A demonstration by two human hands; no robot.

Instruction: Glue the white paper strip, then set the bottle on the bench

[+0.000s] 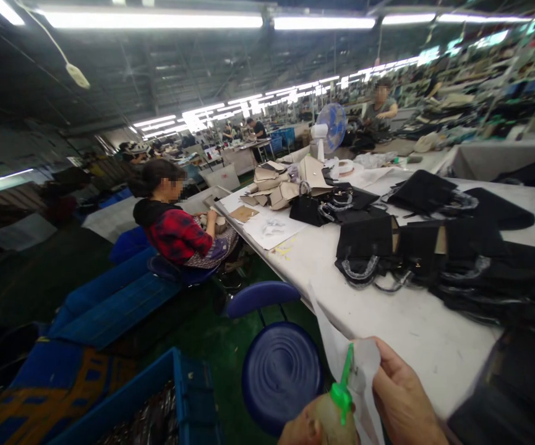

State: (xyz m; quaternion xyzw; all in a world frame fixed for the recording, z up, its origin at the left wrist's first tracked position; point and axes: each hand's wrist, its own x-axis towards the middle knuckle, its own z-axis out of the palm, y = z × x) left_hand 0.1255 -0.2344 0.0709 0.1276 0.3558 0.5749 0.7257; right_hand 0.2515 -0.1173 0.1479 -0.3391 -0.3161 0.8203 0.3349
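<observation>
Green-nozzled bottle (339, 426) | left hand (300, 426) curled round | right hand (404, 395) pinching white sheet (365, 358)

Squat green-capped plastic bottle (336, 429): body cloudy — cap (340, 395) glossy
Thin white curling sheet (367, 374): matt, smooth, paper-like
Black boxy handbags (369, 238): matt — handles (360, 277) glossy, plastic-wrapped
Round blue stool seat (281, 374): smooth, ringed plastic

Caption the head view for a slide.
Left hand holds a green-nozzled bottle, right hand a white sheet, beside a table of black bags.
</observation>
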